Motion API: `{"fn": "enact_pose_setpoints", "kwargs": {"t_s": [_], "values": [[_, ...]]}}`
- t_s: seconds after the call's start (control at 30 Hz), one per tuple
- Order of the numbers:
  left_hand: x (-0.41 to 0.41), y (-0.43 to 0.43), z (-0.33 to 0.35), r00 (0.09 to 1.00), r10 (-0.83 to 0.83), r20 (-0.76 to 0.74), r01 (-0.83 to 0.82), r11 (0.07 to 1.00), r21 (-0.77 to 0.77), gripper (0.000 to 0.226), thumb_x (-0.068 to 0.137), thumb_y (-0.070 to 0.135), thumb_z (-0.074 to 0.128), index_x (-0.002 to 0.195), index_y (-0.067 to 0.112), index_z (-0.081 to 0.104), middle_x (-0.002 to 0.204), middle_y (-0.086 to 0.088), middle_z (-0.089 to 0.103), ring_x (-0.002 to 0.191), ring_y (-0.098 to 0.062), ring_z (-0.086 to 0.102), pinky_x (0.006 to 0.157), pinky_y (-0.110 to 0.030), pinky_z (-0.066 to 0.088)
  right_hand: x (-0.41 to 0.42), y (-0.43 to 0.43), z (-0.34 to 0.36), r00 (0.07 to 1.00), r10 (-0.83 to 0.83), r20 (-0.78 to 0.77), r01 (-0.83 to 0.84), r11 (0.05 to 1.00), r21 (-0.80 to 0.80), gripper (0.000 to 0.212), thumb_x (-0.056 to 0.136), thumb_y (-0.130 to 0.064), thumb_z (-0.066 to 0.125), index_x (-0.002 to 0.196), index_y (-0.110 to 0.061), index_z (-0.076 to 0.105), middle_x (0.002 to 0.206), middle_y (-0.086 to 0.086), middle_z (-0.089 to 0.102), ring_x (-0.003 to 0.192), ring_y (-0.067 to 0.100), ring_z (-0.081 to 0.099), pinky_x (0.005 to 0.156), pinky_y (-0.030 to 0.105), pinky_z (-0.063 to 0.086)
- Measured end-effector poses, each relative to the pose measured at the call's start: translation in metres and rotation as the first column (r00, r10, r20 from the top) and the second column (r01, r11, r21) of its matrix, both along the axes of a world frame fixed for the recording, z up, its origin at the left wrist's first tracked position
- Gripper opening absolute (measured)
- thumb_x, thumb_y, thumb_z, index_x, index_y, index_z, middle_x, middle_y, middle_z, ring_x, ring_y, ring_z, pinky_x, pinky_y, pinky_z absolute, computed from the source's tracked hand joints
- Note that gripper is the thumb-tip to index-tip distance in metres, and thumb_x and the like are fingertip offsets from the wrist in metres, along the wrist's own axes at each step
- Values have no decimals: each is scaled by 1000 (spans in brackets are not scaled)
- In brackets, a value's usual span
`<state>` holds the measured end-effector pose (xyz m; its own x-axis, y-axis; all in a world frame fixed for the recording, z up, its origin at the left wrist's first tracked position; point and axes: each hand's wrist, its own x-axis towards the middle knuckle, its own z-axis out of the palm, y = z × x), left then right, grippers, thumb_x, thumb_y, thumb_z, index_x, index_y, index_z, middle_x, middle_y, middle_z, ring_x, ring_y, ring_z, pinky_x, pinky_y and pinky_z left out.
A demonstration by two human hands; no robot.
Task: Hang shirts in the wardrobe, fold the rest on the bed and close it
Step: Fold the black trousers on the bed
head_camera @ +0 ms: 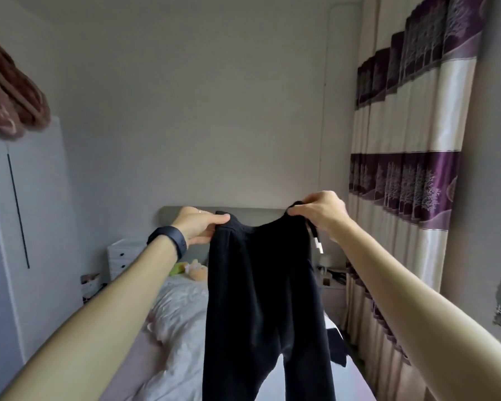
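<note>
A pair of black trousers (261, 299) hangs in the air over the bed (174, 328), held up by the waistband. My left hand (198, 224), with a dark band on the wrist, grips the left side of the waistband. My right hand (320, 212) pinches the right side, and a drawstring with a white tip dangles below it. Both legs drop straight down and hide the middle of the bed. The white wardrobe (26, 212) stands at the left with its doors together.
A brown blanket (9, 94) lies on top of the wardrobe. White drawers (122, 257) and soft toys (191, 270) sit by the grey headboard. A nightstand (331, 282) and purple-and-cream curtains (402, 183) fill the right side. Dark cloth (336, 345) lies on the bed's right edge.
</note>
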<state>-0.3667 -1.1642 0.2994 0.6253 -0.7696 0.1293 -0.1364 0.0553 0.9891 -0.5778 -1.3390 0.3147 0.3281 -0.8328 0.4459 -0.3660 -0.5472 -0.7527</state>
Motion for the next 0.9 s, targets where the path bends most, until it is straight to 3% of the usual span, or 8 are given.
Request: {"fn": "enact_pose_setpoints", "kwargs": {"t_s": [0.13, 0.27, 0.33, 0.43, 0.63, 0.77, 0.83, 0.9], "values": [[-37, -23, -4, 994, -108, 9, 109, 991, -78, 21, 85, 7, 76, 99, 1, 62, 95, -19, 66, 72, -20, 68, 72, -27, 60, 34, 29, -5, 993, 89, 79, -93, 994, 51, 27, 59, -39, 89, 64, -24, 67, 69, -9, 68, 77, 13, 68, 73, 30, 59], [-47, -37, -7, 989, -128, 76, 134, 988, -79, 26, 87, 4, 74, 107, -9, 65, 101, -20, 66, 97, -30, 69, 95, -40, 56, 38, 34, -10, 959, 206, 194, -240, 955, 175, 27, 64, -30, 93, 71, -20, 69, 82, 3, 73, 80, 21, 73, 75, 33, 61], [-43, -38, -9, 994, -98, 51, 102, 990, -99, 36, 85, 7, 77, 111, -15, 65, 109, -20, 71, 103, -30, 70, 94, -39, 56, 27, 32, -10, 882, 335, 332, -431, 859, 277, 22, 69, -20, 92, 76, -12, 73, 82, 9, 74, 74, 21, 72, 71, 31, 61], [-38, -37, -11, 994, -108, 21, 110, 985, -135, 38, 83, 12, 80, 115, -4, 69, 110, -18, 73, 102, -26, 71, 96, -37, 55, 16, 33, -13, 809, 433, 397, -566, 755, 331, 17, 78, -10, 85, 91, -1, 78, 91, 13, 76, 77, 17, 70, 75, 25, 61], [-45, -46, -11, 977, -39, 208, 56, 995, -77, 29, 70, 23, 90, 94, 15, 75, 91, -4, 77, 85, -16, 75, 83, -30, 59, 10, 33, -25, 828, 282, 485, -455, 843, 287, 24, 81, -6, 82, 101, 6, 75, 91, 14, 75, 71, 15, 69, 67, 18, 56], [-49, -47, -18, 950, -42, 308, 67, 995, -72, 43, 69, 25, 91, 105, 9, 76, 92, -3, 77, 86, -14, 75, 87, -32, 59, 5, 32, -30, 809, 270, 523, -466, 837, 288, 22, 80, -8, 83, 97, 5, 77, 92, 16, 76, 73, 17, 71, 66, 18, 56], [-54, -47, -21, 902, -48, 428, 75, 996, -48, 43, 67, 31, 92, 105, 17, 76, 89, 4, 77, 87, -5, 73, 87, -24, 56, 5, 33, -31, 796, 268, 542, -484, 820, 305, 18, 80, -8, 83, 93, 3, 77, 88, 15, 75, 74, 21, 70, 66, 22, 58], [-62, -45, -23, 827, 9, 562, 10, 999, -31, 45, 63, 40, 92, 99, 25, 72, 84, 14, 74, 79, 7, 68, 73, -7, 48, 4, 33, -32, 788, 271, 553, -510, 791, 338, 15, 81, -9, 83, 90, 1, 76, 82, 13, 73, 70, 21, 67, 64, 26, 60]]}}
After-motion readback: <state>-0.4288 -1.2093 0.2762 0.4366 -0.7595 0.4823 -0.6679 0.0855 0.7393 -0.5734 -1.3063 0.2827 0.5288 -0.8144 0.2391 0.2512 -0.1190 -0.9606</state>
